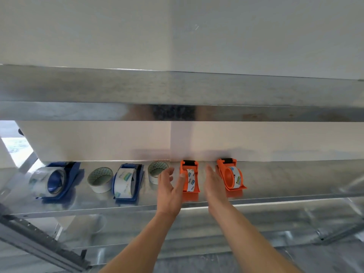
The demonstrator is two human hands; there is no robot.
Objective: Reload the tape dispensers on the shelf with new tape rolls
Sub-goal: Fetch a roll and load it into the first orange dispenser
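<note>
Both hands reach onto the galvanised metal shelf (275, 174), flanking the nearer-left orange plastic tape dispenser (190, 179). The left hand (169, 186) is spread open, thumb apparently touching the dispenser's side; the right hand (214, 184) is flat, open, holding nothing. To lift it cleanly, pinch both side walls below the roll. Its long axis runs near to far, roller end towards the wall.
</note>
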